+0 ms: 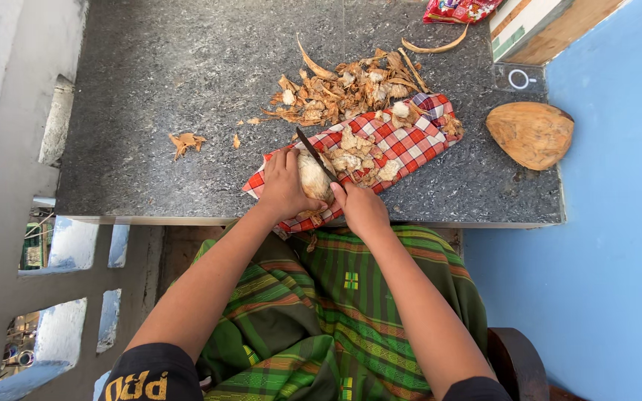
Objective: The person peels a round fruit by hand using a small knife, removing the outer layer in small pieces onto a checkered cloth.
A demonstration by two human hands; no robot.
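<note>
Head view: left hand [284, 184] grips one pale, half-husked coconut [312, 178]; right hand [362, 209] grips one knife [315, 154]; second coconut [530, 134] at 3 o'clock.

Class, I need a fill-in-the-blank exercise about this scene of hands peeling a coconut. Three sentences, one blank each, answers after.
1. The left hand steadies a peeled ____ on the checked cloth.
2. The right hand holds a ____ whose blade lies across it.
3. The whole brown coconut lies near the ____ wall.

Missing words: coconut; knife; blue
</note>
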